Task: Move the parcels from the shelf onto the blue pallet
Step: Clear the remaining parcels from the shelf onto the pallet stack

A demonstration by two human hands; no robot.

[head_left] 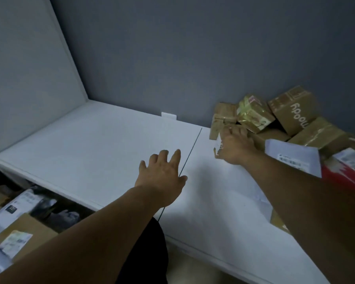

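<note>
Shelf (pixel 103 144), white top: parcels are sitting piled at its back right corner, against the grey wall (pixel 193 58).

- The pile is taking in a brown taped parcel (pixel 221 116) at its left end, a yellow-taped parcel (pixel 254 115) leaning on it, a tilted "moody" carton (pixel 293 111), a white mailer (pixel 293 155) and a red box (pixel 344 175) nearer the front edge.
- Right hand (pixel 237 145) is reaching into the left end of the pile. Its fingers are lying over a small white-faced parcel (pixel 218 141), with the thumb low on the near side. The view is blurring here, so I cannot tell whether the grasp is actually closing on it.
- Left hand (pixel 162 175) is hanging above the middle of the shelf, fingers spread and straight, holding nothing, just beside the dark seam (pixel 191 152) running from back to front edge.
- More parcels (pixel 19 226) are lying on the level beneath, under the front left edge.
</note>
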